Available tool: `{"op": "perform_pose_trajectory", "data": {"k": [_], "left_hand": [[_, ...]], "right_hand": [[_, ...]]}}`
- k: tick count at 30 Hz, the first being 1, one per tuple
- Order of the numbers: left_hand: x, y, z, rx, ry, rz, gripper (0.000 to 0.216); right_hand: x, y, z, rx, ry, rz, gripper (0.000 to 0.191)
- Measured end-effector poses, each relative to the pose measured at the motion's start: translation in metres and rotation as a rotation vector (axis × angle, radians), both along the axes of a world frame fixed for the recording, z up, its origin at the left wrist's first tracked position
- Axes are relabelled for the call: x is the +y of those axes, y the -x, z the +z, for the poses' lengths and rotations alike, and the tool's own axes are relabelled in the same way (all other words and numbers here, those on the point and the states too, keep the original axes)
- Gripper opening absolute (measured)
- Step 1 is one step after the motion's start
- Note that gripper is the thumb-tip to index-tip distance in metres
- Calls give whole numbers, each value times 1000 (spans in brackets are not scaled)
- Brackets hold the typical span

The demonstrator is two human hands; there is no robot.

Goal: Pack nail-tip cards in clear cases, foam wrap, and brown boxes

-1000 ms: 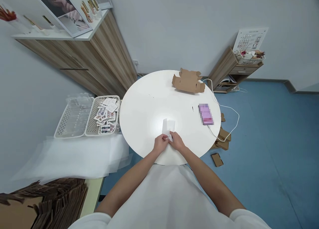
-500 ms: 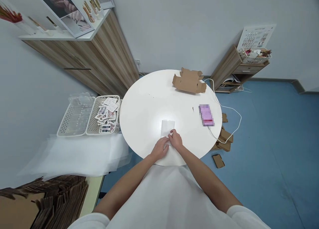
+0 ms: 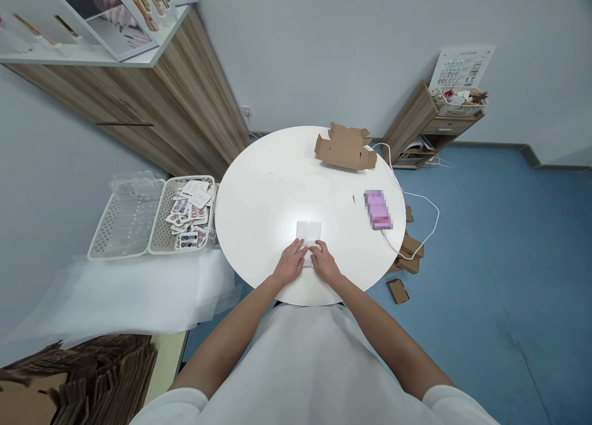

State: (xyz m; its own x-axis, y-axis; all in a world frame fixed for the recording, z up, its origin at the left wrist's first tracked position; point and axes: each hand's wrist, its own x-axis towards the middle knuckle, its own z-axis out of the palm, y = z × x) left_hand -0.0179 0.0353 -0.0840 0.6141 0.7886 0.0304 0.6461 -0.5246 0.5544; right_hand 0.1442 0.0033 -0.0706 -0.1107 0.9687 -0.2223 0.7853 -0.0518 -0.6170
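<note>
A small white folded sheet (image 3: 309, 231) lies on the round white table (image 3: 268, 197), close to the near edge. My left hand (image 3: 290, 263) rests on the sheet's near left corner with its fingers stretched flat. Beside it, my right hand (image 3: 324, 263) presses the near right corner, fingers also laid flat. Both hands cover the sheet's near edge. Neither hand grips anything.
An open brown cardboard box (image 3: 345, 148) sits at the table's far side. A pink phone (image 3: 378, 209) with a white cable (image 3: 423, 198) lies at the right. White baskets (image 3: 152, 218) with packets stand to the left, flat cardboard pieces (image 3: 407, 261) on the blue floor.
My hands went from pinching the sheet's near edge to lying flat on it. The left hand slid up beside the right one.
</note>
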Motion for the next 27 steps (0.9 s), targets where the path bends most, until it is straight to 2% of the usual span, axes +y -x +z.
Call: {"op": "perform_pose_trajectory", "data": {"k": [3,6,9,13,16,18,21,23,25,27], "left_hand": [[-1,5,7,36,26,-64,47],[0,7,18,76,72,-139,62],[-2,8,27,79,102,-165,70],[-10,10,32,40,178,-163,56],[-6,9,34,17,286,-162,46],[3,6,34,29,355,-114,36],[22,-1,32,44,466,28,18],[31,-5,30,3,597,117,14],[35,-8,26,-72,702,192,18],[35,-9,22,-149,710,321,25]], "right_hand": [[-5,-8,-1,103,-28,137,54],[-5,-13,0,110,5,229,76],[-9,-12,4,68,59,242,70],[-19,-10,13,131,92,257,61],[-15,-13,21,215,162,203,52],[-6,-16,25,250,266,131,39],[11,-20,28,336,389,44,16],[18,-20,28,411,408,-33,18],[21,-17,25,439,412,-117,30],[22,-14,20,400,388,-212,36]]}}
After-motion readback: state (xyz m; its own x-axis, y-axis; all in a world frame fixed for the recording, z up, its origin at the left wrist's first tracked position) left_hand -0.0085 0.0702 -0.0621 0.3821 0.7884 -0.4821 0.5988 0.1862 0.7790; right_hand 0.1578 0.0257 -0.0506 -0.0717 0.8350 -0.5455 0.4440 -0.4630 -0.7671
